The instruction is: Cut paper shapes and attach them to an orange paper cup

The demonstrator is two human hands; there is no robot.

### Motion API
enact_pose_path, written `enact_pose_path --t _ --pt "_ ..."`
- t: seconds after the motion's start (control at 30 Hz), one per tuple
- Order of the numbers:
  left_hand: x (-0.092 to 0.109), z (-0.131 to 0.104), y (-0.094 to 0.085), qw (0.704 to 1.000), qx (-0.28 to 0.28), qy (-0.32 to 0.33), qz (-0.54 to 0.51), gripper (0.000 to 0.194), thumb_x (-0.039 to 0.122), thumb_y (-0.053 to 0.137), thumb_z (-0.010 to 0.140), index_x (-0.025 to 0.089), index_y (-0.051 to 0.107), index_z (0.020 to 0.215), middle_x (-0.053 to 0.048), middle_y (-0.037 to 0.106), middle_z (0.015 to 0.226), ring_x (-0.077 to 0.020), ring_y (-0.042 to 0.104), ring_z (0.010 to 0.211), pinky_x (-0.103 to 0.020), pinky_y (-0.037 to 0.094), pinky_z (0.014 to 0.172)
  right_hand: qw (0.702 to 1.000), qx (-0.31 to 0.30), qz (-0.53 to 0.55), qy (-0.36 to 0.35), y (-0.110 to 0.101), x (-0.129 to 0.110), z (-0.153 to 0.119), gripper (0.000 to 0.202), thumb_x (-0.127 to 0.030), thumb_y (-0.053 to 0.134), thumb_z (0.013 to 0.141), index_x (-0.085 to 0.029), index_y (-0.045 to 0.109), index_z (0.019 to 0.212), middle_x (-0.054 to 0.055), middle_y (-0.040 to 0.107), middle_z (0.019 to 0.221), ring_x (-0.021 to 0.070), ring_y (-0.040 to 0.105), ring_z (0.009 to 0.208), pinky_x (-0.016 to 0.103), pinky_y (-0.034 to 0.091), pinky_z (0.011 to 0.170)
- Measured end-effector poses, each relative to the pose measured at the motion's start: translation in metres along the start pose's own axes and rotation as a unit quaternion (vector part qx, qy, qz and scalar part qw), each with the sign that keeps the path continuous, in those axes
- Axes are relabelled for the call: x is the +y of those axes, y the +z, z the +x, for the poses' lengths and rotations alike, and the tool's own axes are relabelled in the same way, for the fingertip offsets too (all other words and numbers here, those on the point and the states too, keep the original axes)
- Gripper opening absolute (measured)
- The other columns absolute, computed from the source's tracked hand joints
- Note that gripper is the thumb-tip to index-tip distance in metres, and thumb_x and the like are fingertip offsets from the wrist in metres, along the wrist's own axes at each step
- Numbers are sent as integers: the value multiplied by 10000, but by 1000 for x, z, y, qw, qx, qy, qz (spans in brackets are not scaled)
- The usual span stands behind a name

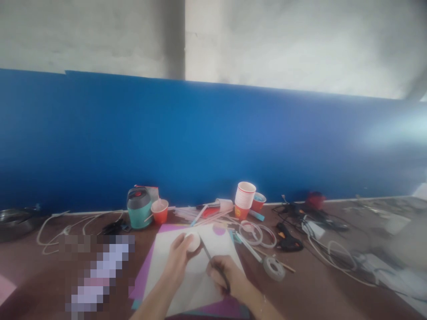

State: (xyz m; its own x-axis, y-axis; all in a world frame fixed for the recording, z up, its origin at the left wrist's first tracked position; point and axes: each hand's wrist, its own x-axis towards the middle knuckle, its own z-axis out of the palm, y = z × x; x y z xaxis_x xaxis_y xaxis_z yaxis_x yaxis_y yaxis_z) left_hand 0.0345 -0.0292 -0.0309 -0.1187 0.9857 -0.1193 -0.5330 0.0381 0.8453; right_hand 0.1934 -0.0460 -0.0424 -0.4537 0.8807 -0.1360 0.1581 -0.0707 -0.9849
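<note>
My left hand (178, 255) is closed round a small white round piece (193, 242), held above the white paper sheet (163, 284); whether it is a disc or the base of a cup I cannot tell. Dark-handled scissors (224, 276) are in my right hand (222, 272), their blades pointing up and left, close to the white piece but apart from it. Beneath the white sheet lie purple sheets (142, 280) and a bit of teal. A purple circle (219, 230) shows near the sheet's far edge.
Behind the sheets stand a teal jug (139, 215), a red cup (159, 211), loose paper strips (187, 215) and stacked paper cups (244, 200). Tape rolls (274, 268), a black glue gun (288, 240) and tangled cables (333, 262) lie rightward. A blue partition (200, 142) borders the table.
</note>
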Motion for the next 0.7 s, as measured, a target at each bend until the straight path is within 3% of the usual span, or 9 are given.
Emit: enact_pose_path --t 0.13,0.23,0.33,0.47,0.57,0.7 --pt "-4 -2 -1 998 -23 27 50 248 375 716 685 149 615 683 7 589 670 -118 535 653 -236 456 630 997 72 18 -13 -1 3 7 353 -515 542 680 -163 520 688 -73 445 333 58 360 263 147 217 280" --pt "-10 -6 3 994 -46 14 99 258 393 695 696 152 605 684 12 566 657 -110 498 626 -216 398 578 995 91 25 -19 -1 3 9 431 -577 559 682 -159 531 784 -62 493 362 65 370 265 154 224 282" --pt "-16 -11 8 989 -73 6 127 251 391 674 696 149 605 708 3 569 663 -113 478 605 -227 379 577 993 110 28 -30 0 3 9 441 -602 574 680 -164 525 699 -62 468 341 59 343 260 165 216 288" --pt "-19 -12 11 977 -94 14 190 232 347 701 636 150 588 685 17 535 614 -115 452 573 -227 352 544 978 182 59 -86 -4 -1 6 446 -606 562 691 -176 492 593 -55 436 332 60 346 286 178 233 324" --pt "-19 -12 12 961 -141 -18 238 232 323 700 606 134 603 699 11 540 580 -121 452 544 -236 341 522 978 176 62 -93 -7 -7 3 412 -562 619 662 -167 517 602 -55 433 335 65 353 304 187 250 351" --pt "-15 -13 13 970 -108 -21 217 256 352 693 622 128 608 711 0 558 599 -126 466 571 -239 346 537 982 153 61 -89 -6 -12 1 421 -571 597 670 -161 523 608 -48 450 341 61 352 314 182 261 358"
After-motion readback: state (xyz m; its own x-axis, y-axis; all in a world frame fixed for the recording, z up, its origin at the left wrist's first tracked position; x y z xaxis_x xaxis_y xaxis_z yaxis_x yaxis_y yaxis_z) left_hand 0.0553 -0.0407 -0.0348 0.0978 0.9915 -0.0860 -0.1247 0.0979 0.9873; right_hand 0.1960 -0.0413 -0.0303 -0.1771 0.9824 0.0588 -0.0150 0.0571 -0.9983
